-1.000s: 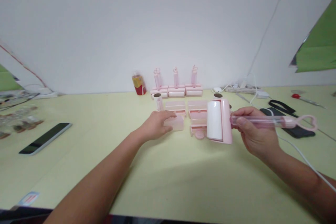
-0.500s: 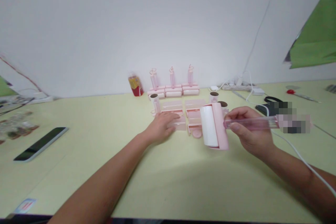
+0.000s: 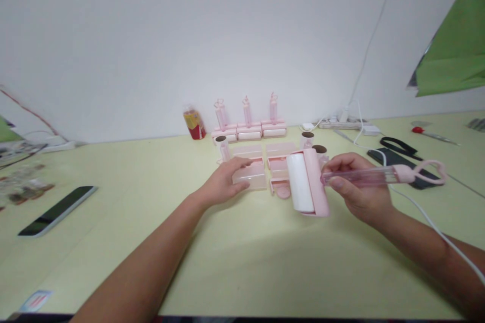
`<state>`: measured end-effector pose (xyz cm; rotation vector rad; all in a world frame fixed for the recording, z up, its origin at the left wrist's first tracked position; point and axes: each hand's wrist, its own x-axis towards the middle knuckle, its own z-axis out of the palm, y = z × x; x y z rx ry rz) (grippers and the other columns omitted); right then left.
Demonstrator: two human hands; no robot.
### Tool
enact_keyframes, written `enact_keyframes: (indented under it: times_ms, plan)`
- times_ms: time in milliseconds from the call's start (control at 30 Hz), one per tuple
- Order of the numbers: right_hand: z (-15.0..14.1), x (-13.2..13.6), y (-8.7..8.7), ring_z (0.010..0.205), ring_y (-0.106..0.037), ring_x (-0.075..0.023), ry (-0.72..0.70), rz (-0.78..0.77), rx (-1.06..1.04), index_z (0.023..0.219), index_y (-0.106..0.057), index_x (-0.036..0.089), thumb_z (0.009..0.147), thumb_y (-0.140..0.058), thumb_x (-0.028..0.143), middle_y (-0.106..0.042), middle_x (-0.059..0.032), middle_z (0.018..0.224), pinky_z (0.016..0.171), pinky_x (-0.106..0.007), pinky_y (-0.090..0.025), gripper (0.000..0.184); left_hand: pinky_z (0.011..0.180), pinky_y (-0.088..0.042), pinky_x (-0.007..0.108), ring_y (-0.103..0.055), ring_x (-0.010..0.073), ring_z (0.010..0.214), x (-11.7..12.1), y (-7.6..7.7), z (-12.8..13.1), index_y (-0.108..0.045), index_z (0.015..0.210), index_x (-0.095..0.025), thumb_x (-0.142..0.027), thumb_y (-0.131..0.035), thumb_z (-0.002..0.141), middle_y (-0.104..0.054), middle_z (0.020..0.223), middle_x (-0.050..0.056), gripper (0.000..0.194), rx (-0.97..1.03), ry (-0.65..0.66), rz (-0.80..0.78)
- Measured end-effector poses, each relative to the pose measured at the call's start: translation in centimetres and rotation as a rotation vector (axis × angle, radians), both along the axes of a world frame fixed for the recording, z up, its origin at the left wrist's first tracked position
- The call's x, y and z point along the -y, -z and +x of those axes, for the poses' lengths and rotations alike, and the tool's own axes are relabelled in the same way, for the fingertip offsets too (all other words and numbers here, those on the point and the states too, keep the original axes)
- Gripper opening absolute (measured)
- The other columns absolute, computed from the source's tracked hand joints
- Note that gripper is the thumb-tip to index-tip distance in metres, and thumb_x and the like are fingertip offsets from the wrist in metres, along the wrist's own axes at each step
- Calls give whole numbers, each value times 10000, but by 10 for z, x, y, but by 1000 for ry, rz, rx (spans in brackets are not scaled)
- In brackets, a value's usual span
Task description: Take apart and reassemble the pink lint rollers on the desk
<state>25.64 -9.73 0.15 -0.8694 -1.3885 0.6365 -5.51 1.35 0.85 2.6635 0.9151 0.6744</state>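
Here, at a pale yellow table [image 3: 242,262], the right hand [image 3: 359,192] has its fingers wrapped around the clear pink handle of a lint roller [image 3: 306,181], holding it level above the tabletop with the white roll facing left. The left hand [image 3: 223,184] curls over a translucent cover [image 3: 250,176], gripping it among spare pink parts [image 3: 280,154]. A phone [image 3: 56,209] lies far left.

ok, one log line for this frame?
right hand: holds pink lint roller | left hand: grips translucent pink plastic cover on table
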Motion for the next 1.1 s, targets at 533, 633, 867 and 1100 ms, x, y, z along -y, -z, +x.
enact_keyframes:
  times_ms: [533, 633, 867, 1100]
  plan:
    - [0, 0, 0, 713, -625, -181, -3, -12, 26, 933, -610, 234, 780, -763, 376, -659, -33, 802, 624, -303, -518, 260, 1082, -345, 450, -484, 278, 1265, 0, 13, 13, -484, 1353, -209, -242, -566, 845, -544, 1375, 100, 515, -128, -41, 80]
    - [-1, 1, 0, 715, -631, -177, -16, -16, 17, 935, -608, 236, 786, -760, 354, -663, -30, 807, 622, -297, -518, 242, 1094, -338, 454, -484, 271, 1269, 0, 14, 13, -488, 1349, -211, -234, -554, 853, -544, 1377, 95, 501, -126, -43, 88]
    - [0, -2, 3, 732, -636, -175, -56, -29, 30, 964, -600, 245, 799, -750, 324, -661, -24, 826, 641, -296, -523, 237, 1098, -347, 451, -491, 267, 1257, 1, 15, 14, -496, 1344, -205, -216, -545, 855, -552, 1367, 97, 491, -112, -46, 90]
    - [-1, -1, 4, 735, -632, -176, -34, -45, 36, 954, -601, 238, 799, -750, 315, -655, -27, 827, 641, -298, -523, 228, 1083, -373, 447, -497, 271, 1247, 1, 17, 19, -512, 1329, -204, -216, -542, 860, -558, 1352, 99, 470, -120, -68, 87]
